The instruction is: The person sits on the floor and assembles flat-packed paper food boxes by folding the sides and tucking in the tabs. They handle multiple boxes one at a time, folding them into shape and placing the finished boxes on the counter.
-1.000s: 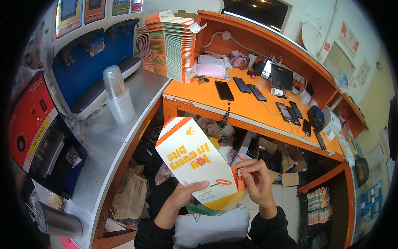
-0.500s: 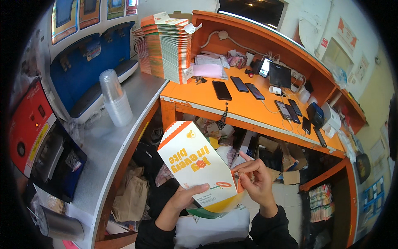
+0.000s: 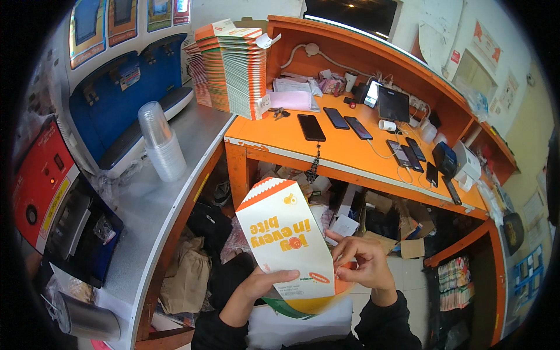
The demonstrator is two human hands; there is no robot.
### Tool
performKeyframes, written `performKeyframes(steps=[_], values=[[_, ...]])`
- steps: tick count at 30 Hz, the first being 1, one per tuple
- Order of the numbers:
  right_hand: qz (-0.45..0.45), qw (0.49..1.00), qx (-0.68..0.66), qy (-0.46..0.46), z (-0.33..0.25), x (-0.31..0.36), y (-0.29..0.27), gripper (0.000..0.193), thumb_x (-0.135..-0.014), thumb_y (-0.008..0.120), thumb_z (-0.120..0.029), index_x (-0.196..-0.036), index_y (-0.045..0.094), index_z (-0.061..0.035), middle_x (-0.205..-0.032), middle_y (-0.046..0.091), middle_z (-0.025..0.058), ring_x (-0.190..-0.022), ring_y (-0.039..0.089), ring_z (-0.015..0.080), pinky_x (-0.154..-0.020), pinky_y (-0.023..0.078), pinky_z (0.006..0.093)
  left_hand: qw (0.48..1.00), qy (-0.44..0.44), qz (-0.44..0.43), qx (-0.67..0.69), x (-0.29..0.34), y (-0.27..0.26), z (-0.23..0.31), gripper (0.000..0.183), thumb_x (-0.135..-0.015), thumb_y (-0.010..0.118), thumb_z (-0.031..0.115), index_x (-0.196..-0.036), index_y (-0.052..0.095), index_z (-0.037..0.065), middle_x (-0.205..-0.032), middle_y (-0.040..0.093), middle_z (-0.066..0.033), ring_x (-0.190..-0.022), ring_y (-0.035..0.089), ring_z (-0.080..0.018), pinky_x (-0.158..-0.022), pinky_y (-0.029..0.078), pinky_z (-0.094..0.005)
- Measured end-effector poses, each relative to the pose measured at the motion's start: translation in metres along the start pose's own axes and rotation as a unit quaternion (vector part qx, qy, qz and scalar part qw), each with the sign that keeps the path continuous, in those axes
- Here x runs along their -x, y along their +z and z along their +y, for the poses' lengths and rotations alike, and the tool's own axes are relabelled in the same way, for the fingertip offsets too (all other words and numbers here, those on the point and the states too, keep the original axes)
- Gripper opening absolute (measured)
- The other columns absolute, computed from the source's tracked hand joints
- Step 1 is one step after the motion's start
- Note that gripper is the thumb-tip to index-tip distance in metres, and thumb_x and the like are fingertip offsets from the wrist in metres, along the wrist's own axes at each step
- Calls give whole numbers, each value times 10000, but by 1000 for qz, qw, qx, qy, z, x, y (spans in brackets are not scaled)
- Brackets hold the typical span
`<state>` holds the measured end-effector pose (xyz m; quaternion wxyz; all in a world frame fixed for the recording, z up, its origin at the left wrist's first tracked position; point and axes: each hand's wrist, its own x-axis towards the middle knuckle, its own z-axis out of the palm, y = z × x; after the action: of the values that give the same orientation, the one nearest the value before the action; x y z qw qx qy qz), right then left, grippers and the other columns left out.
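Observation:
A white, orange and green cardboard food box (image 3: 283,233), printed with yellow lettering, is held over my lap, its zigzag-edged end up and to the left. My left hand (image 3: 262,286) grips its lower left part, the thumb lying flat across the printed face. At the lower right edge my right hand (image 3: 364,262) has thumb and fingers pinched together on an orange flap of the box. A curved yellow and green panel shows below the white face. The fingers of my left hand behind the box are hidden.
A tall stack of flattened boxes (image 3: 230,70) stands where the metal counter (image 3: 201,134) meets the orange desk (image 3: 262,131). Nested clear cups (image 3: 163,143) and a red machine (image 3: 52,186) are on the left. Several phones (image 3: 311,127) lie on the desk. Cartons (image 3: 408,224) fill the space below it.
The box has shifted slightly right and down and turned more upright. My left hand has moved a little right with it, and my right hand stays at the flap edge.

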<state>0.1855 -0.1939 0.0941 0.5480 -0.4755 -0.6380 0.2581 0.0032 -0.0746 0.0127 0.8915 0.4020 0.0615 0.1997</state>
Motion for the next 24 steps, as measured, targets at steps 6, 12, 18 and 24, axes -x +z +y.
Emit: performKeyframes(steps=[6,12,18,24], values=[[-90,989,-112,37,0,0,-10,133,-709,730,-27,-769,611,-32,-802,644,54,-796,601,152,-947,386,408,999,-14,-39,-17,3,2,0,501,-779,671,62,-1228,459,3,-1151,562,-96,-1055,532,-183,-895,429,-310],[-240,911,-273,195,14,3,-28,226,-698,760,-38,-834,583,-6,-863,618,52,-881,553,127,-792,419,281,981,-117,-121,-100,2,3,6,493,-802,672,101,-1234,459,-4,-1165,557,-81,-1059,520,-172,-907,416,-300],[-209,947,-209,125,23,3,-41,227,-744,713,-25,-887,538,-11,-838,609,51,-857,558,109,-788,415,252,977,-75,-110,-169,-6,4,1,489,-807,667,99,-1232,456,-19,-1177,554,-91,-1054,527,-170,-915,412,-290],[133,986,-82,52,25,-9,-41,177,-783,668,-30,-881,521,-35,-865,604,61,-849,568,113,-795,421,257,997,-41,-28,-52,-19,-6,0,367,-839,616,69,-1165,504,-57,-1090,603,-99,-976,581,-138,-865,450,-262]])
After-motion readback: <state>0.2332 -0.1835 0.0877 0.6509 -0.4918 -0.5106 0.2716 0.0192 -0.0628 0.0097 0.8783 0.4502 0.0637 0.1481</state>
